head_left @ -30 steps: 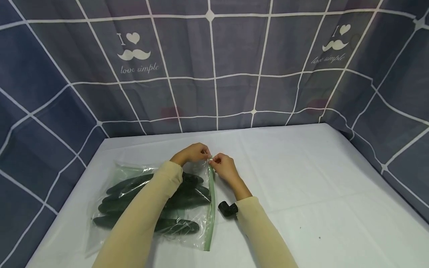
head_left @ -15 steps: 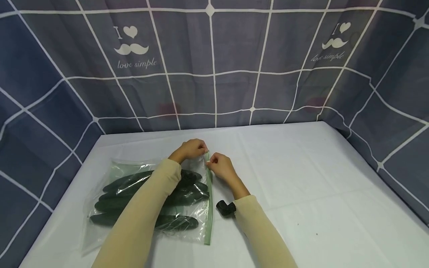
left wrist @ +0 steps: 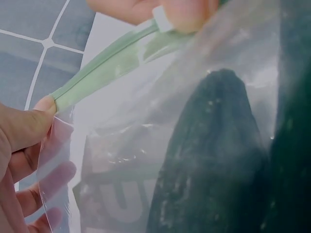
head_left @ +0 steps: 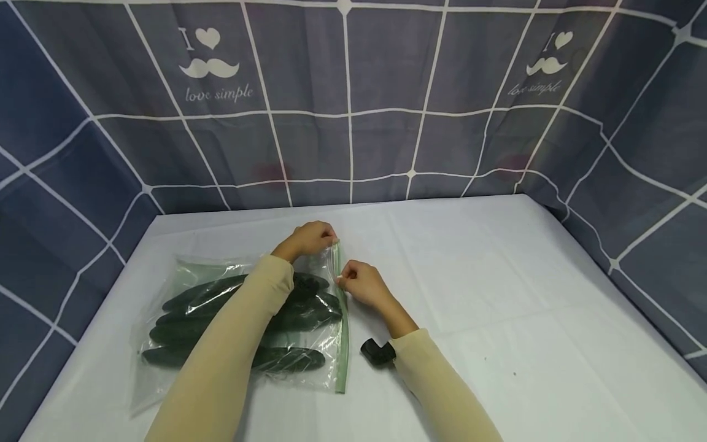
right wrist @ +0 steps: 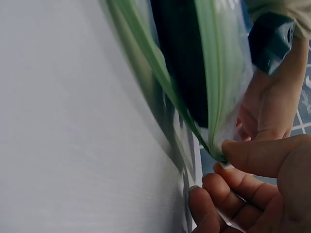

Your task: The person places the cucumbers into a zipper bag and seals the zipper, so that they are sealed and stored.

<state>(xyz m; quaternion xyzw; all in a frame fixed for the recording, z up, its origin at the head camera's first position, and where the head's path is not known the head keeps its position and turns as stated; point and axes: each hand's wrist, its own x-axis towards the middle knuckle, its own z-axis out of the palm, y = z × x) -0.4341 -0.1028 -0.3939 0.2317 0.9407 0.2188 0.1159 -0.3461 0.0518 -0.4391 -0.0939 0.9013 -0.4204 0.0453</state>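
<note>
A clear slider zip bag (head_left: 190,265) lies flat on the white table, with several long dark green cucumbers (head_left: 295,359) inside. A green zip strip (head_left: 343,362) runs down its right side. The left hand (head_left: 309,238) pinches the bag's far corner at the strip's end; in the left wrist view its thumb presses on the green edge and other fingers show through the plastic. Lower on the strip, the right hand (head_left: 366,283) pinches the small white slider (left wrist: 163,19) between thumb and fingers. In the right wrist view the strip's two green edges stand apart above the slider (right wrist: 225,165).
A black wrist camera (head_left: 378,353) sits at the right cuff, close over the white tablecloth (head_left: 469,276). A few dark specks lie on the cloth at the right. Grey-blue checked curtains (head_left: 386,73) enclose the table at the back and both sides.
The right hand has slid along the green strip toward the person, with the slider in its fingers. The left hand stays at the far corner, so the gap between the hands has widened.
</note>
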